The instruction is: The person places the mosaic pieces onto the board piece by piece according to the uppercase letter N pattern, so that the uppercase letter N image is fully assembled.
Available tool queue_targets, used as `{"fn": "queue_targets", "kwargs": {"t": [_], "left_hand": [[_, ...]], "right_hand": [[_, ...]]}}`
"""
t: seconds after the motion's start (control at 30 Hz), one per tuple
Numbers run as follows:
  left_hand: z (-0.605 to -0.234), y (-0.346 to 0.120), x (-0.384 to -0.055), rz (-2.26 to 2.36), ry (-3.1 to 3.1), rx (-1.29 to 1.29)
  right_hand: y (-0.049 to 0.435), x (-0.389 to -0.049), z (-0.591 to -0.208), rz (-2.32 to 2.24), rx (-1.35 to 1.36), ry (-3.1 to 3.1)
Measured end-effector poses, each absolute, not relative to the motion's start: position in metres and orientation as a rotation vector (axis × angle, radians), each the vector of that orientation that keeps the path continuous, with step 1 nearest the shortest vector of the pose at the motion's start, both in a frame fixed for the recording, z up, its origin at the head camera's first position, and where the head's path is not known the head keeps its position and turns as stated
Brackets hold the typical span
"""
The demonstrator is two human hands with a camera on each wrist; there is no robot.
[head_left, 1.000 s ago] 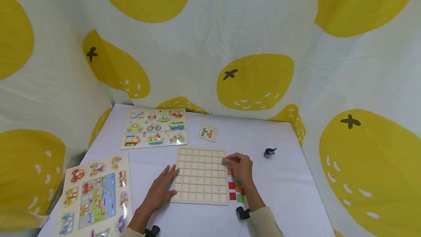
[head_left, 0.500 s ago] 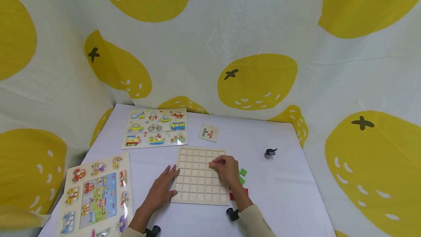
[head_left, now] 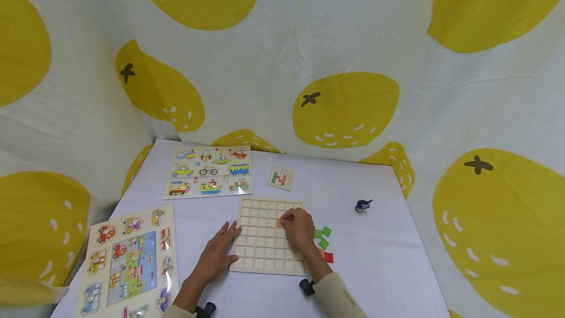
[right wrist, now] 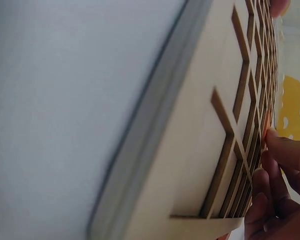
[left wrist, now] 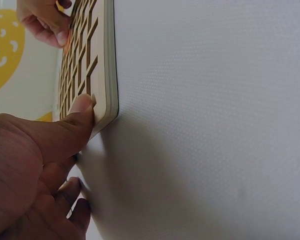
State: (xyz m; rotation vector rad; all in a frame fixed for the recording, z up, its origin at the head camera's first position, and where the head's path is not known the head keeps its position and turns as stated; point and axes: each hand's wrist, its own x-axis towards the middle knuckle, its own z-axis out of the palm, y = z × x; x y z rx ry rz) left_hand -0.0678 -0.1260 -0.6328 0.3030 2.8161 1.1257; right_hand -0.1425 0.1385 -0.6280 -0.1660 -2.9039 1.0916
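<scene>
- My right hand (head_left: 299, 228) has moved from the wooden grid board's (head_left: 265, 244) right edge to over its upper middle; its fingers pinch a small orange tile (head_left: 280, 223) against a square cell.
- My left hand (head_left: 219, 251) lies flat, fingers straight, thumb bracing the board's left edge.
- Flat green and red tiles (head_left: 323, 243) now show on the smooth white surface (head_left: 379, 254).

One grid board (head_left: 268, 239), two picture puzzles (head_left: 207, 171) at ten and eight o'clock, one pattern card (head_left: 280, 178), three green tiles (head_left: 326, 231), one red tile (head_left: 328, 257), two hands (head_left: 300, 227).
</scene>
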Motion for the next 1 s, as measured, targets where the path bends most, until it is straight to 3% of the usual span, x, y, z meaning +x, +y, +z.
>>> {"fn": "queue_targets", "kwargs": {"t": [0.27,0.63,1.0], "left_hand": [[-0.635,-0.126,-0.068,1.136,2.809,0.319],[-0.636,-0.126,-0.066,1.122,2.816,0.306],[-0.636,-0.126,-0.067,1.105,2.821,0.299]], "right_hand": [[0.161,-0.135,-0.621,1.29,-0.169,-2.8],[0.213,-0.123,-0.608,1.37,-0.424,-2.77],[0.238,-0.106,-0.616,1.21,-0.307,-2.925]]}}
